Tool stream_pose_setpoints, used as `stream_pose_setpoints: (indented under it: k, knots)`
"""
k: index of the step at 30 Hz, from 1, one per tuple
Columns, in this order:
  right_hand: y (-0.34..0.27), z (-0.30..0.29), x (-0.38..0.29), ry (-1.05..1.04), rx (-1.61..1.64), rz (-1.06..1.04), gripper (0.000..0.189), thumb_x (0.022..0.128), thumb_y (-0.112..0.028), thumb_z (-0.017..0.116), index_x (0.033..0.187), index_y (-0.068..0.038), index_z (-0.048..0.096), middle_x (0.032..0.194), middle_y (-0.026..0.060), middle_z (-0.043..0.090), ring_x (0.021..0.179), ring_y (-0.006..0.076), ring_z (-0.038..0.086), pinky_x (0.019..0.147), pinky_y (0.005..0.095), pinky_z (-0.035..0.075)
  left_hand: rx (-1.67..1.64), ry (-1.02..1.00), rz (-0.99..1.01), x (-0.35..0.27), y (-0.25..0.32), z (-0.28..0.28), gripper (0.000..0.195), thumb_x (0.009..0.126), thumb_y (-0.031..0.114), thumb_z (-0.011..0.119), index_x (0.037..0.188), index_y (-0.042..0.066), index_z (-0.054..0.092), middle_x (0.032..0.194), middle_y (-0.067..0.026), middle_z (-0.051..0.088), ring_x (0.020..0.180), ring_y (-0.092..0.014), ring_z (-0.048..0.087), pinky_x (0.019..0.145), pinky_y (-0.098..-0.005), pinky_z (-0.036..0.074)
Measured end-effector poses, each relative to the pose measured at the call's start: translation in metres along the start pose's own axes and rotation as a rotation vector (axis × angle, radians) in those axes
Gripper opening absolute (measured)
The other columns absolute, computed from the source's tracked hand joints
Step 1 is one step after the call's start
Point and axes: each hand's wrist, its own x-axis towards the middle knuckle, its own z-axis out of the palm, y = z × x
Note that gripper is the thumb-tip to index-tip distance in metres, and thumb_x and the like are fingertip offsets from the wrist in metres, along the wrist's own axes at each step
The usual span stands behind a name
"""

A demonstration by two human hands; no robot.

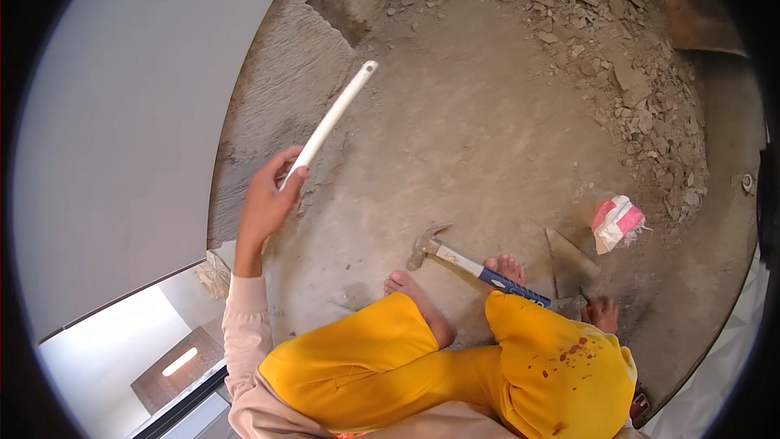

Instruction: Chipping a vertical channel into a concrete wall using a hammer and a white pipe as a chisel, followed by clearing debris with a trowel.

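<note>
My left hand (274, 195) grips a slim white plastic pipe (337, 111) near its lower end. The pipe slants up and to the right, and a dark hole shows at its far tip. Low beside my right knee, my right hand (603, 315) is closed around the red handle of a trowel; the knee and trouser leg hide part of it. The pointed metal trowel blade (570, 263) extends up and left from that hand, close to the floor. Between my feet lies a claw hammer (460, 259), its blue grip crossing in front of my right foot (509, 268).
Broken mortar rubble (646, 116) is heaped along the right and far side of the dusty concrete floor (475, 134). A rough hole (338, 12) opens in the plastered surface at upper left. A pink and white piece of woven sack (618, 224) stands right of the trowel.
</note>
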Motion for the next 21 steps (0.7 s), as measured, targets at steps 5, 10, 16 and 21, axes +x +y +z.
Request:
stream_pose_setpoints:
  k: [5, 10, 16, 21]
  knots:
    - [-0.115, -0.02, 0.082, 0.045, 0.517, -0.263, 0.024, 0.077, -0.016, 0.067, 0.099, -0.008, 0.06, 0.103, 0.0136, 0.057, 0.096, 0.0336, 0.053, 0.081, 0.0434, 0.045, 0.196, -0.141, 0.033, 0.048, 0.014, 0.009, 0.035, 0.085, 0.019, 0.062, 0.114, 0.001, 0.056, 0.074, -0.004, 0.062, 0.055, -0.008, 0.052, 0.053, -0.0239, 0.042]
    - [-0.192, 0.033, 0.116, -0.303, 0.333, -0.711, 0.033, 0.081, -0.028, 0.061, 0.107, -0.008, 0.058, 0.095, 0.014, 0.06, 0.09, 0.0332, 0.058, 0.078, 0.0423, 0.048, 0.525, -0.165, 0.063, 0.09, 0.019, 0.007, 0.027, 0.086, 0.022, 0.058, 0.104, 0.003, 0.063, 0.076, -0.0116, 0.064, 0.059, -0.021, 0.059, 0.059, -0.0342, 0.046]
    - [-0.204, 0.031, 0.12, -0.528, 0.279, -0.496, 0.037, 0.077, -0.024, 0.06, 0.108, -0.004, 0.058, 0.091, 0.018, 0.063, 0.084, 0.0342, 0.061, 0.075, 0.0439, 0.05, 0.859, -0.213, 0.183, 0.112, 0.033, 0.008, 0.025, 0.088, 0.021, 0.052, 0.098, 0.003, 0.065, 0.075, -0.0146, 0.064, 0.062, -0.026, 0.059, 0.063, -0.0391, 0.047]
    - [-0.2, 0.01, 0.13, -0.553, 0.738, -0.261, 0.039, 0.073, -0.017, 0.057, 0.108, 0.001, 0.056, 0.09, 0.0232, 0.063, 0.083, 0.0395, 0.061, 0.072, 0.0421, 0.049, 1.131, -0.195, 0.25, 0.118, 0.066, 0.027, 0.02, 0.086, 0.018, 0.052, 0.095, 0.008, 0.067, 0.083, -0.017, 0.065, 0.075, -0.036, 0.062, 0.068, -0.0462, 0.047]
